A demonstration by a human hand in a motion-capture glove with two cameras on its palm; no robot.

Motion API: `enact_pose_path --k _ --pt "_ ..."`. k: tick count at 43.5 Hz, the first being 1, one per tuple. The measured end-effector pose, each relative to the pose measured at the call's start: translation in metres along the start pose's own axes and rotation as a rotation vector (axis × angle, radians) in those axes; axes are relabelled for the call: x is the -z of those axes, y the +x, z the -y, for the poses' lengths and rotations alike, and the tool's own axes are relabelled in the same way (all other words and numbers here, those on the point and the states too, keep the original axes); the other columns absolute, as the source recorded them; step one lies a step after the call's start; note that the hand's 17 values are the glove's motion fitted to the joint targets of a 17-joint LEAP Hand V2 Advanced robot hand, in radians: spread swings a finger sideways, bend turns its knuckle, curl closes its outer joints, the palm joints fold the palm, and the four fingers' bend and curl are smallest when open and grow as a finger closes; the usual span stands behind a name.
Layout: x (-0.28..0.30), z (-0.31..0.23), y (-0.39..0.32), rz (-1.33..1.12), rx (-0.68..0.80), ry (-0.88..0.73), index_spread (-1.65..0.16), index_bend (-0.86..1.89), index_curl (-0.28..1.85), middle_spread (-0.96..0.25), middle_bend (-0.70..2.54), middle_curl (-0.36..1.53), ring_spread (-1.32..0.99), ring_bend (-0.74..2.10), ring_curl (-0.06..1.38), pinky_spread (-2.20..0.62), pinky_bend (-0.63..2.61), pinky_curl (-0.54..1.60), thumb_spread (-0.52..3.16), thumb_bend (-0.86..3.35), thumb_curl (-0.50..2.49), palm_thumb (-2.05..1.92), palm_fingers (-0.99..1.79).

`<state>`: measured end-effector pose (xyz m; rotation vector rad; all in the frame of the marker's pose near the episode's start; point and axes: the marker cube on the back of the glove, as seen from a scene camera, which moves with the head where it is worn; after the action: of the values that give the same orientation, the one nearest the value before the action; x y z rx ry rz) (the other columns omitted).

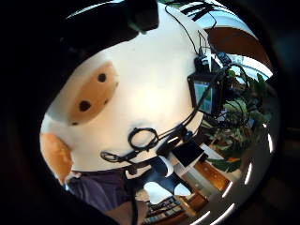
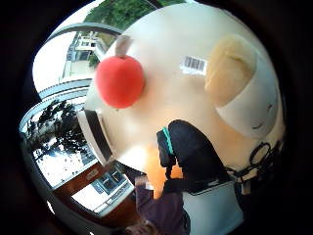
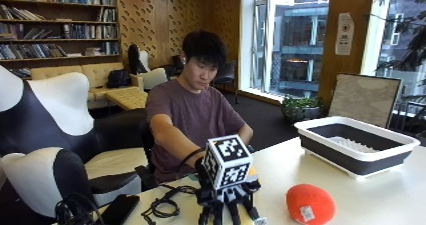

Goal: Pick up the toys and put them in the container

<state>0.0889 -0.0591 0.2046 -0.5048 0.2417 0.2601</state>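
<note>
- A person is seated at a white table, with the gloved right hand lowered onto the tabletop at the near edge.
- The fingers are seen pointing down to the table surface, spread and fairly straight; nothing is seen clasped between them, so the hand is taken as released.
- A red plush toy with a small white tag lies on the table just beside the hand, apart from it.
- In the thumb side palm view, the same red toy is shown resting on the table, with a pale stalk at one end.
- A tan plush piece is seen close to the palm in that view, and a tan patch with dark dots lies close in the other palm view; whether either is touched cannot be told.
- A white and dark grey container stands on the table, well apart from the hand and the toy.
- Black cables lie on the table near the hand.
</note>
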Motion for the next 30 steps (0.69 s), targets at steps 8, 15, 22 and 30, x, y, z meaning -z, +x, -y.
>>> enact_pose_path --k 8,15,22,30 --pt "-0.022 0.019 0.010 0.101 -0.007 0.157 -0.26 0.07 0.17 0.01 0.11 0.14 -0.02 0.71 0.26 -0.01 1.09 0.38 1.35 0.13 0.30 0.26 0.12" --pt "0.029 -0.005 -0.008 0.204 0.080 0.201 -0.28 0.16 0.19 -0.13 0.34 0.21 -0.23 0.99 0.34 -0.22 1.09 0.37 1.28 0.26 0.43 0.56 0.68" --pt "0.105 -0.051 -0.068 0.222 0.207 0.249 -0.30 0.17 0.22 -0.24 0.46 0.28 -0.33 1.09 0.42 -0.29 1.09 0.41 1.06 0.24 0.52 0.66 0.74" --pt "0.175 -0.092 -0.157 0.135 0.347 0.345 -0.32 0.20 0.25 -0.32 0.54 0.34 -0.39 1.12 0.46 -0.33 1.10 0.43 0.88 0.21 0.60 0.69 0.73"
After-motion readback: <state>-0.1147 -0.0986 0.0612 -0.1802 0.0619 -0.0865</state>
